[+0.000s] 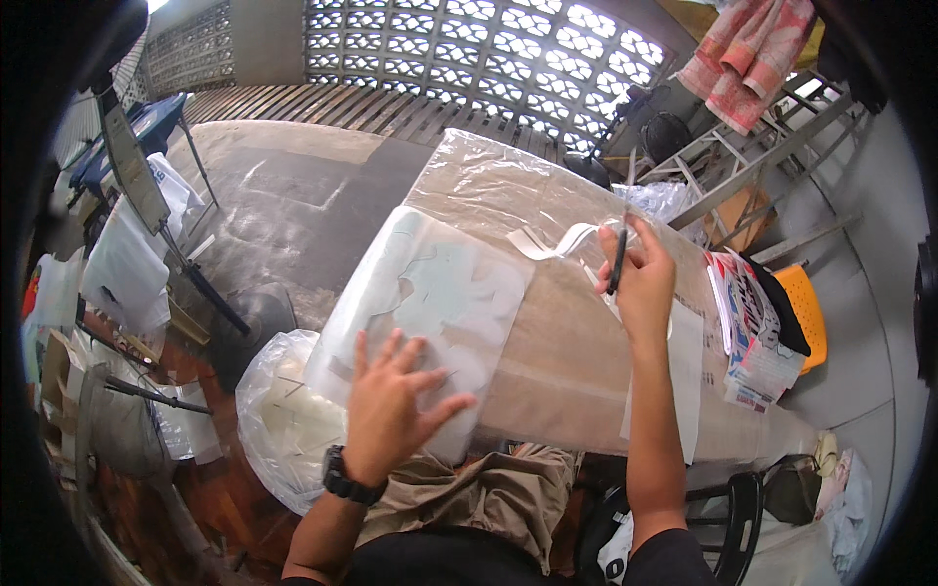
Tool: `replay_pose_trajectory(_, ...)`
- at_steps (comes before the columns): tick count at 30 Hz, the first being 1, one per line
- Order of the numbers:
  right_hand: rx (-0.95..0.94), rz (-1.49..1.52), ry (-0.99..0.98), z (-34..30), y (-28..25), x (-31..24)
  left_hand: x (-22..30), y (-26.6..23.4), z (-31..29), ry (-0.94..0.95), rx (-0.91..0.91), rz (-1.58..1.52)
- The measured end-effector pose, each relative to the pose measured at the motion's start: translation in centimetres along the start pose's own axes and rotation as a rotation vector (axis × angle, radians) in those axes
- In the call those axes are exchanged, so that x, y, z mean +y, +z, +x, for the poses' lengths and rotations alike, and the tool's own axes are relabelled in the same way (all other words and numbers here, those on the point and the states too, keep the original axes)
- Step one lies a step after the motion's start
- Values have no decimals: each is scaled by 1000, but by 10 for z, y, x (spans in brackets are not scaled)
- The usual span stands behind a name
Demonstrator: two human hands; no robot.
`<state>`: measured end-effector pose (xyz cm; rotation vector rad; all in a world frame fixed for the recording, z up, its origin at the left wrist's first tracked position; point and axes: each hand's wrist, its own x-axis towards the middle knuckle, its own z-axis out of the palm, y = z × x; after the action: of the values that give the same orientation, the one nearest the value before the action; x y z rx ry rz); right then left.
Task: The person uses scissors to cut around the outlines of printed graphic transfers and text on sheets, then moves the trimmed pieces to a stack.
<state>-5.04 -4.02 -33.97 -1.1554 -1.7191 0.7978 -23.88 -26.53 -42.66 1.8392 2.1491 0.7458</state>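
My left hand (393, 405) lies with its fingers spread on a translucent, whitish sheet (493, 272). Beneath or within that sheet show a pale green irregular shape (430, 288) and lighter curved outlines. In my raised right hand (645, 283) is a slim black pen-like tool (618, 262), gripped between thumb and fingers; its tip is too small to make out. Curling white strips (542, 246) reach from near the sheet's upper right corner toward the right hand; whether the fingers touch them I cannot tell.
Clear plastic covers the brown work table (557, 371). Along its right side are a white paper (690, 366), a pile of printed papers (743, 322) and an orange basket (803, 317). A plastic bag of scraps (283, 415) hangs at the left edge. Beyond stands a ladder (757, 181).
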Motion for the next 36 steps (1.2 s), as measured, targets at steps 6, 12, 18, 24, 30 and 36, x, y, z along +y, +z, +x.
replay_pose_trajectory(6,-103,-349,-295,-40,5,1,-13,16,20,130,197,96)
replay_pose_trajectory(12,-278,223,196,-149,-30,26,-68,-23,43,298,-61,22)
replay_pose_trajectory(18,-391,383,273,-233,-47,39,-55,-24,41,213,-36,16)
replay_pose_trajectory(24,-625,484,471,-281,-31,49,-8,28,32,233,74,120)
replay_pose_trajectory(30,-676,612,565,-288,-31,42,-18,24,3,218,75,193)
replay_pose_trajectory(36,-762,694,657,-298,-10,28,-18,24,-4,174,114,167)
